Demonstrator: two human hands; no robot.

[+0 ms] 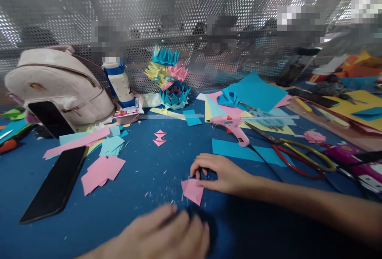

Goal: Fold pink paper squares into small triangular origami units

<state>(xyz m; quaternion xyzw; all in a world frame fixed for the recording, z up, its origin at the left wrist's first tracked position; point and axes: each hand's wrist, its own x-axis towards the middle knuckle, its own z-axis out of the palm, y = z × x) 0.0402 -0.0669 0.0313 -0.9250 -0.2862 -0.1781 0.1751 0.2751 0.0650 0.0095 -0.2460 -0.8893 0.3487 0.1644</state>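
A small folded piece of pink paper (192,191) lies on the blue table in front of me. My right hand (221,173) is at its upper right corner, thumb on the edge and the other fingers curled, pinching it. Nearer to me, my left hand (167,235) is smeared by motion just below the paper; its fingers point right and what they do is unclear. Beyond the paper are small folded pink pieces (159,138), set one above the other. A stack of pink paper squares (101,173) is on the left.
A pink glue gun (232,125) and large red-and-yellow scissors (298,153) lie to the right, with cords nearby. A dark phone (56,185) rests at left before a pale backpack (56,84). Folded paper flowers (170,78) stand at the back against a perforated metal screen (185,20).
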